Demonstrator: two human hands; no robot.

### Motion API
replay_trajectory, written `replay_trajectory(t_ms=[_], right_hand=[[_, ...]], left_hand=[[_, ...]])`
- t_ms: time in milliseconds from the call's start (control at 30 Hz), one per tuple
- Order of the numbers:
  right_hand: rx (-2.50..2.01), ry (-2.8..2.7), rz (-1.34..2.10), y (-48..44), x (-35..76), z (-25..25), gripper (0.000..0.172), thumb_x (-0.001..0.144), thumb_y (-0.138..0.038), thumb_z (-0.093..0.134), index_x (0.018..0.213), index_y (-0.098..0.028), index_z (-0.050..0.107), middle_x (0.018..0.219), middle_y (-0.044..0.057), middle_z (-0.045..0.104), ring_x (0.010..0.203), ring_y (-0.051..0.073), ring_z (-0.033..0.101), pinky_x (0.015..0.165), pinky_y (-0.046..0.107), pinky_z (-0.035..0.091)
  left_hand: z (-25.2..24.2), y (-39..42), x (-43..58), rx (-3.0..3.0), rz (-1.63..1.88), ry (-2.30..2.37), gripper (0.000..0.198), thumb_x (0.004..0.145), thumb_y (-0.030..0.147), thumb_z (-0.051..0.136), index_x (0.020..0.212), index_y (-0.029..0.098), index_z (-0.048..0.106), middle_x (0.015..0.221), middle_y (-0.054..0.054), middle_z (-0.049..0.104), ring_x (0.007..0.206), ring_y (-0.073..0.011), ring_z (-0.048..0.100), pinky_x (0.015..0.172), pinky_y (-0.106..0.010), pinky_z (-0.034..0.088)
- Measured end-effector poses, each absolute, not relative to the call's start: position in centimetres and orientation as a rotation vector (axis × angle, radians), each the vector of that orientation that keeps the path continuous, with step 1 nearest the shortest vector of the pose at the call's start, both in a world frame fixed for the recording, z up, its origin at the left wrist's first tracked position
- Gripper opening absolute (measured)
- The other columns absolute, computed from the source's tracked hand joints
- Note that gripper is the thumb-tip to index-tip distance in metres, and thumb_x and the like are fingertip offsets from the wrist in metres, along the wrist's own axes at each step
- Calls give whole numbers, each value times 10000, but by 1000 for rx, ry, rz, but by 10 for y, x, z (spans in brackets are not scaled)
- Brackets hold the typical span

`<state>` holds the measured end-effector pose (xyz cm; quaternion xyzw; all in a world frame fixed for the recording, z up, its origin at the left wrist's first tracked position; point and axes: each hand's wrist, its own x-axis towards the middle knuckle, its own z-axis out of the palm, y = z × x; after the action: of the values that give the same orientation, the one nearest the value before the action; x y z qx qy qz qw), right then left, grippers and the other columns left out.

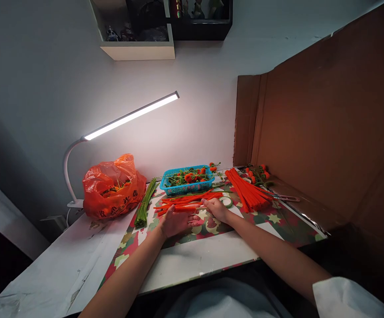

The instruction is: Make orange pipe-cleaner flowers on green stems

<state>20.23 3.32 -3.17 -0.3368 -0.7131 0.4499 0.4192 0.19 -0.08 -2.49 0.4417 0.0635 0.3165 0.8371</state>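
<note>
My left hand (176,221) is at the middle of the table, fingers curled around orange pipe cleaners (187,202) lying loose in front of it. My right hand (216,209) sits just to its right, fingers bent and pinching the same orange stem. A roll of green tape (226,202) lies beside my right hand. A patterned mat (278,221) covers the table under both hands.
A blue basket (188,180) of orange and green flowers stands behind the hands. A thick bundle of orange pipe cleaners (248,190) lies right, green stems (144,203) left, an orange plastic bag (112,187) far left. A lit desk lamp (130,117) overhangs; cardboard (327,132) walls the right.
</note>
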Motion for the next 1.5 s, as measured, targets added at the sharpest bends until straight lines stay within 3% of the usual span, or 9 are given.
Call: replay_trajectory(t_ms=[233,433,500,600,700,1100,1267,1367,1500], right_hand=[[-858,-1784,1118,38,206,-30,576,760,-674,411,468,-212,228,436,-76,192,412,57,136,427,248,100],[-840,-1799,1096,42,208,-31,566,788,-652,396,482,-208,227,444,-75,190,413,59,137,429,248,103],[-846,-1783,1109,41,207,-31,564,789,-655,387,487,-210,220,450,-75,182,417,61,129,428,247,105],[-896,-1772,1059,39,206,-30,566,788,-657,378,486,-211,206,459,-72,170,427,65,129,434,245,116],[-968,-1812,940,35,203,-30,572,794,-658,358,468,-207,223,451,-65,185,429,69,162,445,244,132],[-999,-1897,803,37,201,-29,567,825,-648,310,486,-195,276,473,-49,225,450,84,213,462,248,136],[-1024,-2027,718,41,211,-30,524,876,-543,317,494,-185,287,475,-52,240,459,87,225,488,247,160],[-1096,-2257,458,36,212,-28,437,886,-420,395,531,-166,402,518,-29,395,534,103,349,562,246,227],[-1288,-2345,77,28,205,-27,224,852,-341,500,720,-170,559,791,36,579,806,174,473,731,299,289]], left_hand=[[-15,-3,0,979,657,120,830,601,642,624,1208,86,523,1152,-188,570,1121,-343,465,908,-417,330],[-7,-4,-7,1066,624,135,1020,452,736,665,1248,119,499,1235,-194,525,1163,-379,438,888,-438,370],[-9,-2,-8,1149,690,215,878,516,635,719,1210,128,538,1213,-185,549,1139,-358,474,892,-439,378],[-15,1,-6,1259,899,513,479,623,315,773,1045,129,648,1010,-138,662,966,-276,593,870,-403,411],[-18,4,1,1265,1140,831,246,633,247,767,838,125,708,777,-83,697,715,-192,625,759,-341,464],[-10,17,-1,1002,1479,900,204,595,197,776,731,101,659,649,-46,655,552,-129,596,605,-259,488],[3,22,-24,722,1711,993,71,660,141,634,690,132,571,588,6,607,522,-102,597,570,-219,495],[3,24,-34,668,1614,1118,24,653,116,534,643,138,529,589,-3,598,510,-116,602,519,-223,493],[-5,26,-34,751,1517,1151,115,563,61,467,631,147,504,571,-1,566,509,-128,598,493,-222,485]])
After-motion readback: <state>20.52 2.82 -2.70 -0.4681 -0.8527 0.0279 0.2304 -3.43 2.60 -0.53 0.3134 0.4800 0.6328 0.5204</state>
